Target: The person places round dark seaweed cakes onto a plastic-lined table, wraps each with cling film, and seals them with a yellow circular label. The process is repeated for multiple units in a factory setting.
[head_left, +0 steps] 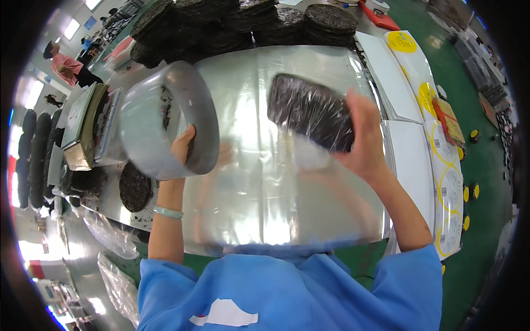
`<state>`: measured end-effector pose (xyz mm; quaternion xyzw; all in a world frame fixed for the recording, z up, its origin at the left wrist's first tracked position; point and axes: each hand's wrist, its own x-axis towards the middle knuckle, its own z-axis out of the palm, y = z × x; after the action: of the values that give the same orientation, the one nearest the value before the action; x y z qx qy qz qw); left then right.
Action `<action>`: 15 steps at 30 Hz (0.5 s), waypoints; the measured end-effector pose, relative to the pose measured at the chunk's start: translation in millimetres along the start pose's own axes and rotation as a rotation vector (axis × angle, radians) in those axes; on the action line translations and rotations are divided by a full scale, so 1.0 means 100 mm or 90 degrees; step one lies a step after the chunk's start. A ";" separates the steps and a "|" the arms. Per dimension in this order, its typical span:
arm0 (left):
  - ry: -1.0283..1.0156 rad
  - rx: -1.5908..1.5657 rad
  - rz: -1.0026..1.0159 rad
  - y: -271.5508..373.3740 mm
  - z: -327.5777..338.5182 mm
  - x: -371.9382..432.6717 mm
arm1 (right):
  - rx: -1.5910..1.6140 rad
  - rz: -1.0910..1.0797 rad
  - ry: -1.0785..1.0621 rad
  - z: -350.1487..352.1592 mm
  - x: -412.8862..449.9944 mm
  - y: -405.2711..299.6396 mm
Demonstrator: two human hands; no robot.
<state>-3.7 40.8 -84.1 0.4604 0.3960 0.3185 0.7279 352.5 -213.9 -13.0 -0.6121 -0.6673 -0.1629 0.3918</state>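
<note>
My left hand [182,145] grips the wall of a wide, translucent grey plastic ring [143,128], thumb inside, the other fingers mostly hidden. Tilted on its side, the ring has dark crumbs showing through its opening. My right hand [366,140] holds one end of a short, dark cylindrical stack [310,111] of what looks like dried seaweed cakes, wrapped in shiny clear film. The stack leans over a broad pile of clear plastic film sheets [240,198] in front of me. Both hands are apart, and the right one is slightly blurred.
Several stacks of dark round seaweed cakes [329,25] line the far side. One loose cake [135,187] lies at left, near a box-like object [83,128]. White paper sheets [410,165] and yellow-ringed labels [447,190] flank the right edge. Another person [68,66] stands beyond, at far left.
</note>
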 end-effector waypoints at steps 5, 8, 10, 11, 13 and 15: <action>0.141 -0.071 0.290 0.03 0.52 0.13 | -0.147 -0.188 -0.123 0.19 -0.82 -0.09; 0.213 0.385 0.171 0.31 0.09 0.51 | 0.008 -0.150 -0.175 -0.08 -0.66 0.03; 0.218 0.515 0.233 0.26 -0.09 0.65 | -0.061 -0.114 -0.112 -0.19 -0.40 0.42; 0.224 0.545 0.239 0.36 0.01 0.64 | -0.106 -0.086 -0.099 -0.23 -0.29 0.71; 0.260 0.546 0.121 0.52 0.46 0.62 | -0.149 0.084 -0.088 -0.30 -0.17 1.46; 0.298 0.657 0.146 0.54 0.51 0.67 | -0.190 0.219 -0.041 -0.31 -0.20 2.36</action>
<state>67.8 94.7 -39.8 0.7131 0.5981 0.2541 0.2630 584.2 -202.6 -69.8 -0.7728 -0.5339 -0.1709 0.2974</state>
